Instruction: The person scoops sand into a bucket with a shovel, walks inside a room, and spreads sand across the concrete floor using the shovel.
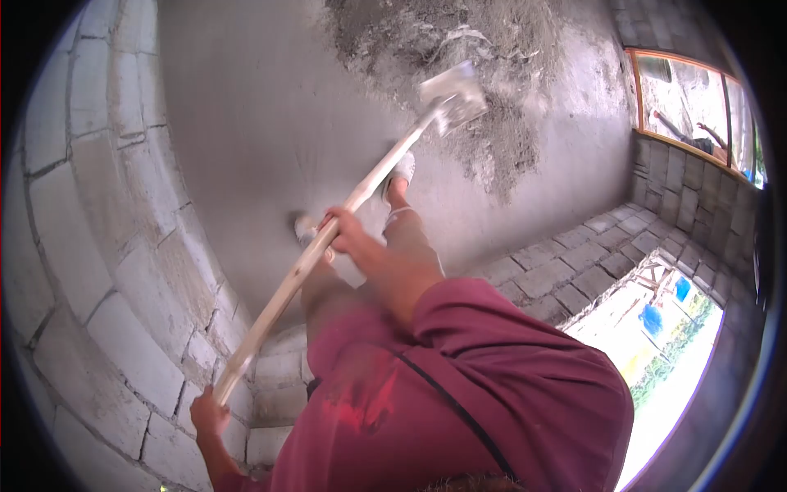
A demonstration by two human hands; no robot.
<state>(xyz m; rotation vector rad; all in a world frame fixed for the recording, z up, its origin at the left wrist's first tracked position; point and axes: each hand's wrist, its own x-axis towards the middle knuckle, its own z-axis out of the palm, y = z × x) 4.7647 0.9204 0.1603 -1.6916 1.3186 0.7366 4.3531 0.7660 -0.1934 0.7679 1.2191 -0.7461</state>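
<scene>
I hold a shovel with a long pale wooden handle (287, 287), slanting from lower left to upper centre. My left hand (211, 414) is closed around the rear end of the handle, close to the block wall. Farther along, about the middle of the handle, my right hand (348, 230) is wrapped around it. The shovel's blade (459, 92) is blurred and pale grey, at the edge of a heap of grey, mortar-like material (434, 41). What lies on the blade cannot be made out.
Grey smooth floor (238, 123) spreads around my shoes (402, 168). A block wall (131, 279) rises close on my left. Another block wall (566, 266) has a bright opening at lower right. An orange-framed window (689, 107) at upper right shows part of a person's arm.
</scene>
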